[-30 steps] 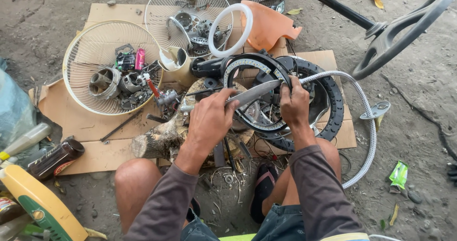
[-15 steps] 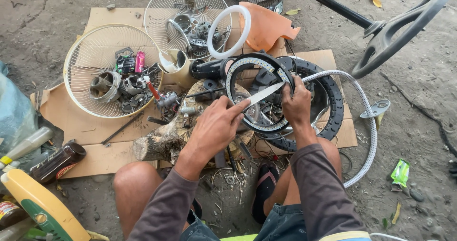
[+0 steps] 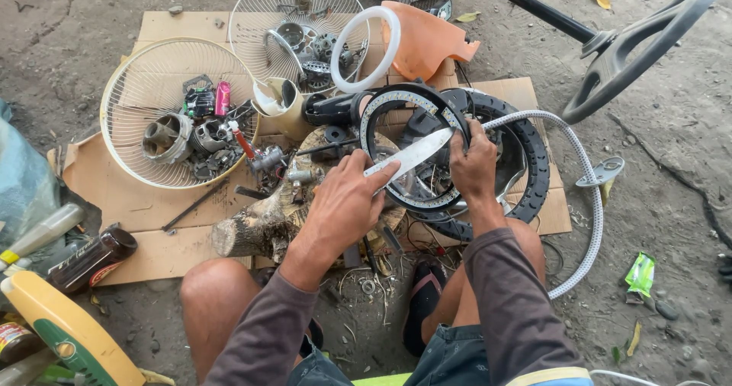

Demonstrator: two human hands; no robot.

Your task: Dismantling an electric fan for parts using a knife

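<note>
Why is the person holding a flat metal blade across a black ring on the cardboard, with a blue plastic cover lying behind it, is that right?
Not quite. The head view shows the plastic cover is orange, not blue. The rest holds: the left hand and right hand hold a flat metal blade across the black ring on the cardboard.

A crumpled green wrapper [image 3: 640, 273] lies on the dirt, well right of the hands; a dark labelled bottle [image 3: 90, 259] lies well left.

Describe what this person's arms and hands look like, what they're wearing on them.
Both arms wear long, loose sleeves of dull brownish-grey cloth, ending at the wrists. The left hand and right hand are bare: no gloves, and no rings or watch that I can make out.
</note>
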